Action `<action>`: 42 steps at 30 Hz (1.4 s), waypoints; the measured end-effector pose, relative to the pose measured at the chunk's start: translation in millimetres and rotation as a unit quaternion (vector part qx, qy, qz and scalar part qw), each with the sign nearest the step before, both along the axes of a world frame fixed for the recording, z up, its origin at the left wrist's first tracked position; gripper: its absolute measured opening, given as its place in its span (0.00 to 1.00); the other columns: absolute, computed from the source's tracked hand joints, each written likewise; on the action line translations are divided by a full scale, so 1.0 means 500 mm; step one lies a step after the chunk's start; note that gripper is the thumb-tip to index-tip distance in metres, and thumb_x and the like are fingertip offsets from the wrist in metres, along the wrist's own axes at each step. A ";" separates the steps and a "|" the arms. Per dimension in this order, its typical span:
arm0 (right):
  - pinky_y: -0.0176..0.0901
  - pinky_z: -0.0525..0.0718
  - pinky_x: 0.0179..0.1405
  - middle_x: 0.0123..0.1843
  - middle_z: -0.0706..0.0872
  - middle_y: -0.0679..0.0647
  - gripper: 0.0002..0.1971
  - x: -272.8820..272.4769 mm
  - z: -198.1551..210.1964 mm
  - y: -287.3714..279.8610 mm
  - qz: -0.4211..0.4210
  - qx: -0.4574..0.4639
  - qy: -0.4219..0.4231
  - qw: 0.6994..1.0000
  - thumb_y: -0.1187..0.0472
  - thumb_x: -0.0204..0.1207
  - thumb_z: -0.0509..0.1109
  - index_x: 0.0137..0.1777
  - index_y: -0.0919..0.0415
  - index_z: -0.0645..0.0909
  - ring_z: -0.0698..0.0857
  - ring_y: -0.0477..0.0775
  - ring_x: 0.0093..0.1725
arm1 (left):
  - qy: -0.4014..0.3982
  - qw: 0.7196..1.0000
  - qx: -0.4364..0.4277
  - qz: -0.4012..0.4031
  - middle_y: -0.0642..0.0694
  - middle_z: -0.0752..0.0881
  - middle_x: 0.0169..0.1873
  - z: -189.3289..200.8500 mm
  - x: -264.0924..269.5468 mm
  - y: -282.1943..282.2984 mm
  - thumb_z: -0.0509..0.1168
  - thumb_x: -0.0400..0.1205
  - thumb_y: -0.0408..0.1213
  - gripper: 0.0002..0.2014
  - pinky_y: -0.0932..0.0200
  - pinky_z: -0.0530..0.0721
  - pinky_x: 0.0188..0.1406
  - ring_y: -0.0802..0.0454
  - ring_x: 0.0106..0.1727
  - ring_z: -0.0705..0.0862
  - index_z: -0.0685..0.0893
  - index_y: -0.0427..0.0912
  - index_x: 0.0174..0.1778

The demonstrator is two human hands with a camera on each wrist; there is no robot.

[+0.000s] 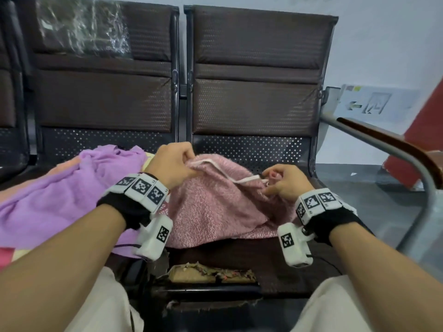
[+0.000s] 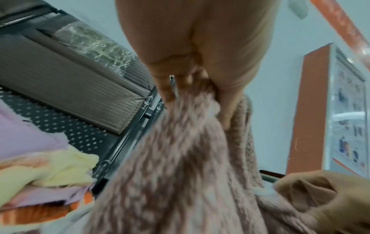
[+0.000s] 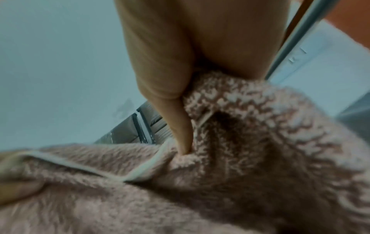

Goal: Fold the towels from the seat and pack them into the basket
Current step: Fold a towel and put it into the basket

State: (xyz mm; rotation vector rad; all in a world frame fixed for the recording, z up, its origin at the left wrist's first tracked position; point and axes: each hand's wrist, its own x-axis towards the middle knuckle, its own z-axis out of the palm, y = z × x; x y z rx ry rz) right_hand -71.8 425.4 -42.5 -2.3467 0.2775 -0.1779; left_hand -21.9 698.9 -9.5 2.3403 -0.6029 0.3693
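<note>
the pink towel (image 1: 215, 207) lies on the seat (image 1: 275, 262), right of the purple towel (image 1: 60, 195). to fold it well, i think both corners should be pulled apart until the white edge is straight. the left hand (image 1: 172, 164) pinches one corner, fingers curled tight. the right hand (image 1: 285, 180) pinches the other. no basket shows.
</note>
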 end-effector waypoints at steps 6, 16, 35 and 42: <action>0.36 0.78 0.41 0.42 0.88 0.51 0.11 -0.030 0.018 -0.015 -0.020 -0.121 0.100 0.987 0.66 0.63 0.82 0.43 0.53 0.88 0.84 0.48 0.41 | 0.056 0.996 0.069 0.024 0.51 0.81 0.29 -0.021 0.021 0.021 0.79 0.66 0.46 0.19 0.56 0.72 0.33 0.48 0.37 0.80 0.72 0.50 0.28; 0.38 0.78 0.42 0.39 0.88 0.48 0.07 -0.013 0.005 -0.007 -0.004 -0.132 0.048 0.990 0.60 0.76 0.73 0.37 0.49 0.86 0.85 0.48 0.43 | 0.192 0.975 0.100 -0.044 0.51 0.84 0.40 -0.028 0.042 0.051 0.61 0.83 0.47 0.12 0.56 0.77 0.48 0.54 0.45 0.81 0.85 0.46 0.41; 0.45 0.81 0.42 0.36 0.89 0.50 0.08 0.012 0.011 0.127 0.216 -0.073 0.013 0.974 0.53 0.76 0.72 0.37 0.53 0.86 0.85 0.47 0.38 | 0.192 0.971 -0.123 -0.071 0.41 0.87 0.50 -0.014 0.011 -0.006 0.71 0.76 0.49 0.17 0.47 0.82 0.55 0.48 0.50 0.85 0.82 0.42 0.53; 0.48 0.72 0.39 0.29 0.73 0.59 0.16 0.041 0.043 0.049 -0.133 0.246 -0.224 0.934 0.59 0.77 0.64 0.27 0.58 0.72 0.73 0.53 0.33 | 0.113 0.993 -0.017 0.005 0.50 0.82 0.33 -0.022 0.031 0.055 0.72 0.76 0.46 0.09 0.60 0.74 0.31 0.54 0.32 0.78 0.85 0.45 0.45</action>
